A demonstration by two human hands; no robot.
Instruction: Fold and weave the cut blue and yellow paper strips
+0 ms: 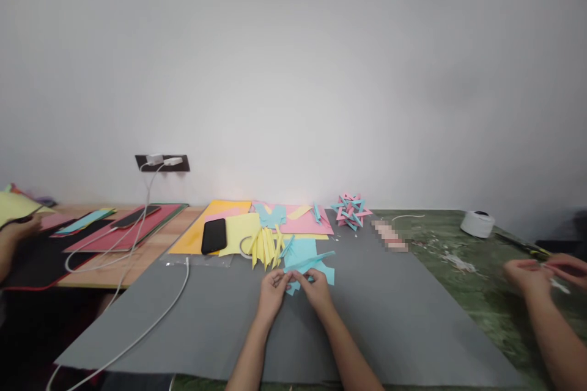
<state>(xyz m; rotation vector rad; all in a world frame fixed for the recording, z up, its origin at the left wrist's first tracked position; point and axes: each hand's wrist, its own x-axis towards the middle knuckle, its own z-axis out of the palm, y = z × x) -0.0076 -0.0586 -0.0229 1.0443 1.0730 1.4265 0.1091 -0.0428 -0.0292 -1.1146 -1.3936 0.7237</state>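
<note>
My left hand (274,288) and my right hand (316,289) meet low over the grey sheet, fingertips pinched together. Between them is a small piece of light-blue paper, mostly hidden by the fingers. Just beyond lie a light-blue paper sheet (303,250) and a narrow folded blue strip (314,261). A bunch of folded yellow paper strips (265,247) sits to the left of these. Farther back stands a pink and blue star-shaped paper model (351,211).
The grey sheet (206,330) covers the table. A black phone (214,236) lies on coloured papers, with a white cable (158,321) curving in front. Other people's hands work at the far left (16,235) and far right (532,278). A white roll (477,224) stands on the green table.
</note>
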